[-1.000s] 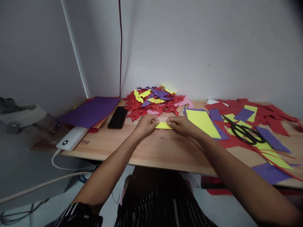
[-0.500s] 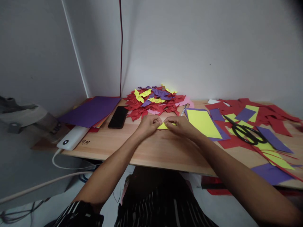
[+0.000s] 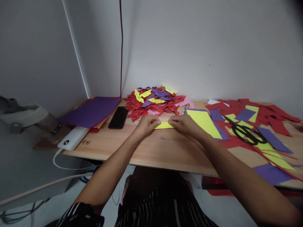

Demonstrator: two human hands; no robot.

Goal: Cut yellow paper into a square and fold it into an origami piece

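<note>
A narrow folded yellow paper strip (image 3: 163, 125) lies on the wooden table (image 3: 161, 149) between my hands. My left hand (image 3: 147, 124) pinches its left end with curled fingers. My right hand (image 3: 183, 123) pinches its right end the same way. Just behind them sits a heap of folded paper pieces (image 3: 155, 101) in red, purple and yellow.
A black phone (image 3: 118, 117), a white power bank (image 3: 72, 138) and a purple sheet stack (image 3: 92, 111) lie at the left. A yellow sheet (image 3: 203, 123), black scissors (image 3: 246, 132) and scattered red, purple and yellow offcuts (image 3: 265, 123) cover the right side. The wall stands close behind.
Half a second ago my hands were close together with the strip bunched between them. They have drawn apart and the strip now lies stretched flat.
</note>
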